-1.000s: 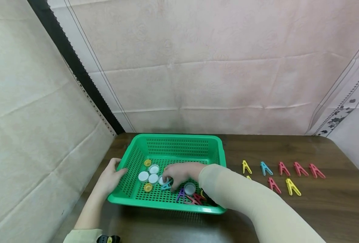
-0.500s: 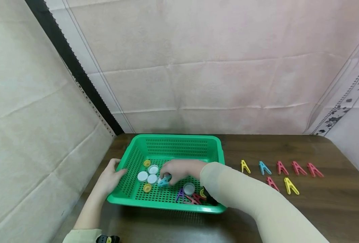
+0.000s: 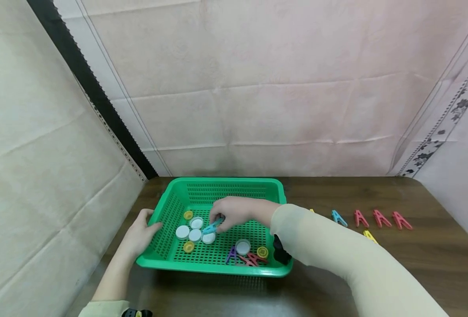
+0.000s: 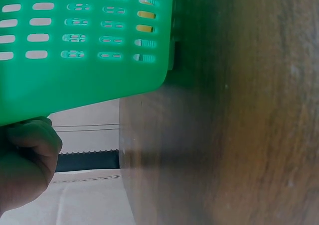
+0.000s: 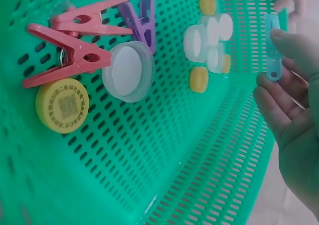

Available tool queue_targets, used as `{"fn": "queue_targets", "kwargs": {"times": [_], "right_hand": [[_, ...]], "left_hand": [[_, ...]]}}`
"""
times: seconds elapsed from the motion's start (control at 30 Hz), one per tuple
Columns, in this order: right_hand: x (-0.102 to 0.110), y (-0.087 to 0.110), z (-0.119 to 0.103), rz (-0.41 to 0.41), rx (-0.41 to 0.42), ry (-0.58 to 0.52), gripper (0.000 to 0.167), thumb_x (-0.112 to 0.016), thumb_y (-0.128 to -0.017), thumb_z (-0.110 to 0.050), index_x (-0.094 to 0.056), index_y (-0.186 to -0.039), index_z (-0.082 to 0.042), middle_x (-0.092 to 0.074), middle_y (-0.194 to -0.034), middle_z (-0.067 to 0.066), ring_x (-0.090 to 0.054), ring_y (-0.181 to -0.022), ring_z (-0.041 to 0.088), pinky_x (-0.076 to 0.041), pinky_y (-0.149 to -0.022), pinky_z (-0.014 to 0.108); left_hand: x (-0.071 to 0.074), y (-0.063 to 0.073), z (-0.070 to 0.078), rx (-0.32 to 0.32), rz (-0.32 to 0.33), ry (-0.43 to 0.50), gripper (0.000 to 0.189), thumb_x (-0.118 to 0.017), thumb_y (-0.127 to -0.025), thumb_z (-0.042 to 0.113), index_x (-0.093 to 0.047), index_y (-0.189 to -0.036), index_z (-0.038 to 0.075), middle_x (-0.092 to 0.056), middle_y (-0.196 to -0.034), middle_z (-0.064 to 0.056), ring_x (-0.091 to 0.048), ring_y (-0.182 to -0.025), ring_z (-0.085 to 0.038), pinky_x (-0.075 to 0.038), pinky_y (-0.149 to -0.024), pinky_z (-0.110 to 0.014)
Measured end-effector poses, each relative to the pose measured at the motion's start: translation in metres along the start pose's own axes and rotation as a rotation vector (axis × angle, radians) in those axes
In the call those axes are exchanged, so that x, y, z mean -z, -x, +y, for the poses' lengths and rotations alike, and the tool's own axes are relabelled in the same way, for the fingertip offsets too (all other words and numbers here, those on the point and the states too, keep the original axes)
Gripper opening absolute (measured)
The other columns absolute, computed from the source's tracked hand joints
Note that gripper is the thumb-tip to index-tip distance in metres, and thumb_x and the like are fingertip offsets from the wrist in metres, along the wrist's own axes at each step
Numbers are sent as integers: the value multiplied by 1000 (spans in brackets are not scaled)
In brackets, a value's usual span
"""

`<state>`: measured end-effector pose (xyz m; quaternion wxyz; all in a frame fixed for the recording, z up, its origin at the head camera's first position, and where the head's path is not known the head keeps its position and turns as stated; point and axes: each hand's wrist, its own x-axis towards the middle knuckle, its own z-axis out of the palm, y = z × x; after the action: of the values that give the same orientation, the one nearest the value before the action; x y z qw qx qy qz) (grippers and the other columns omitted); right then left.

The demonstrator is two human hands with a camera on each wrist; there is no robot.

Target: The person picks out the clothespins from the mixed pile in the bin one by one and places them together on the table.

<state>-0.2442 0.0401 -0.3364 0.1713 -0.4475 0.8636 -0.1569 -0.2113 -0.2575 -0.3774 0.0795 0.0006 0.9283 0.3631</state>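
My right hand [image 3: 234,212] pinches a light blue clothespin [image 5: 272,48] between thumb and fingers, above the floor of the green plastic basket [image 3: 222,180]. Below it in the head view lie white bottle caps [image 3: 195,235] and two yellow caps [image 3: 188,246]. My left hand [image 3: 139,233] grips the basket's left rim, thumb on top; the left wrist view has its curled fingers [image 4: 37,140] at the rim. Near my right wrist, in the basket's front right part, are a purple clothespin [image 5: 142,23], red clothespins [image 5: 70,56], a clear-rimmed white cap [image 5: 128,70] and a yellow cap [image 5: 62,105].
On the brown wooden table [image 3: 317,187], right of the basket, stand red clothespins [image 3: 380,218], a blue one [image 3: 338,218] and a yellow one [image 3: 370,237], partly behind my right sleeve [image 3: 325,237]. Pale cloth [image 3: 234,110] hangs behind the table and on both sides.
My right hand has raised the blue clothespin up off the basket floor and moved slightly back. The left hand keeps its hold on the rim. The head view has shifted a little.
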Motion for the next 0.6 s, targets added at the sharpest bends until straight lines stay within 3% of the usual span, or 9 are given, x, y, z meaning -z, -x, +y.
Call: {"fn": "queue_targets", "kwargs": {"times": [0.23,0.6], "right_hand": [[13,26,-4,27,-27,14,20,-67,-87,-27,-67,-105,-18,-57,-99,-8,-53,-86,7,-43,-76,21],[1,85,20,127,-15,-20,19,-67,-87,-27,-66,-104,-20,-56,-96,-7,-50,-81,7,-44,-74,23]], "left_hand": [[2,-2,-1,-15,0,-1,50,-50,-95,33,-32,-133,6,-51,-114,-18,-55,-81,-24,-43,-63,-34],[0,-2,-1,-19,-11,-10,51,-49,-95,34,-31,-134,5,-50,-116,-19,-53,-85,-25,-42,-66,-34]]}}
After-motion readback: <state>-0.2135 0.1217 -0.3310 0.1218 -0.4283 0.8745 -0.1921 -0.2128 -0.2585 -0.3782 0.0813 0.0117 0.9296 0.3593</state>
